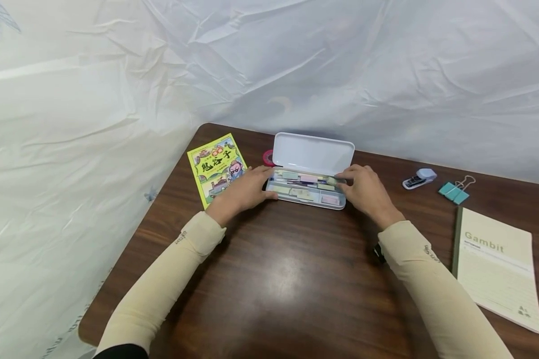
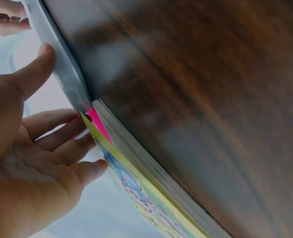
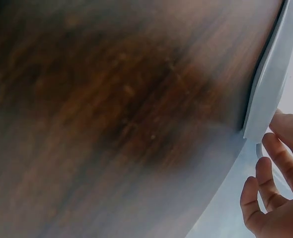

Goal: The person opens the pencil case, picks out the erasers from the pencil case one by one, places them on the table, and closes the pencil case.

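An open pencil case (image 1: 312, 172) sits mid-table (image 1: 269, 279), a comic book (image 1: 215, 167) to its left. A stapler (image 1: 419, 178), binder clips (image 1: 454, 191) and a notebook (image 1: 497, 264) lie to its right.

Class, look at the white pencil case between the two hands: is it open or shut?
Open. The pencil case's lid stands raised at the back, and its tray shows small items inside.

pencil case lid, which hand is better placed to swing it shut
Probably the right hand: its fingertips lie over the far edge of the tray, just below the raised lid. The left hand rests at the pencil case's left end, thumb on the near rim, better suited to steadying.
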`<state>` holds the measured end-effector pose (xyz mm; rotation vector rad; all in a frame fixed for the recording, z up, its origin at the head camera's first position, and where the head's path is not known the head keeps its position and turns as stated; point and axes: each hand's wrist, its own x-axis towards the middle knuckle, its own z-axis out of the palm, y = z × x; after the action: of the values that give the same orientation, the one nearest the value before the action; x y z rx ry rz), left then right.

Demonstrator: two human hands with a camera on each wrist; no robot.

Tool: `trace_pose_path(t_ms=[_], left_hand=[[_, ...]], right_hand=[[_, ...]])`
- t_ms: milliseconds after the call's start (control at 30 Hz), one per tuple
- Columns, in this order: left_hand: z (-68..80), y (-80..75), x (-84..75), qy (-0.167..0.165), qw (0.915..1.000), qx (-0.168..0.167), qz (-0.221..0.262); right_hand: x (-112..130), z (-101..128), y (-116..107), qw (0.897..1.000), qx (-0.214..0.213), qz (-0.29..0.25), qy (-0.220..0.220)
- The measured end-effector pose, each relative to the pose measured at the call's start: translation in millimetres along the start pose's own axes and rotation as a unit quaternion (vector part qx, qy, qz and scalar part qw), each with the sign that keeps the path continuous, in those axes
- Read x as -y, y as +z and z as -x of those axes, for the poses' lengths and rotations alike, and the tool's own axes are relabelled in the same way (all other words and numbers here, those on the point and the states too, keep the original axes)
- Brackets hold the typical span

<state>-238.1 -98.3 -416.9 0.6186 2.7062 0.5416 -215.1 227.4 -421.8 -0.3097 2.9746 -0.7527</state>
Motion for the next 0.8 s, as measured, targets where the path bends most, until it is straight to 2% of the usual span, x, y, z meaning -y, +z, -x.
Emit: trace_pose_path(t_ms=[233,300,567,667,800], left_hand=[[-0.9,-0.5,-1.9,0.008,1.0,-0.004,0.001],[-4.7,3.6,4.4,0.015,0.9998,-0.009,0.001],[-0.6,-0.8,-0.8,0.007,1.0,-0.002,0.006],[-6.2,6.5,8.7,0.008,0.9999,-0.003,0.012],[-22.2,23.8,29.3,0.015,0.9998,-0.012,0.01]], right_hand=[[-1,-4,-1,1.0,-0.007,-0.009,-0.018],[0,-6,-1,1.0,-0.007,-0.012,-0.023],[3,-11,-2,0.999,0.03,0.007,-0.021],[5,-13,0,0.998,0.049,0.02,-0.015],[5,-15,2,0.998,0.056,0.024,-0.012]])
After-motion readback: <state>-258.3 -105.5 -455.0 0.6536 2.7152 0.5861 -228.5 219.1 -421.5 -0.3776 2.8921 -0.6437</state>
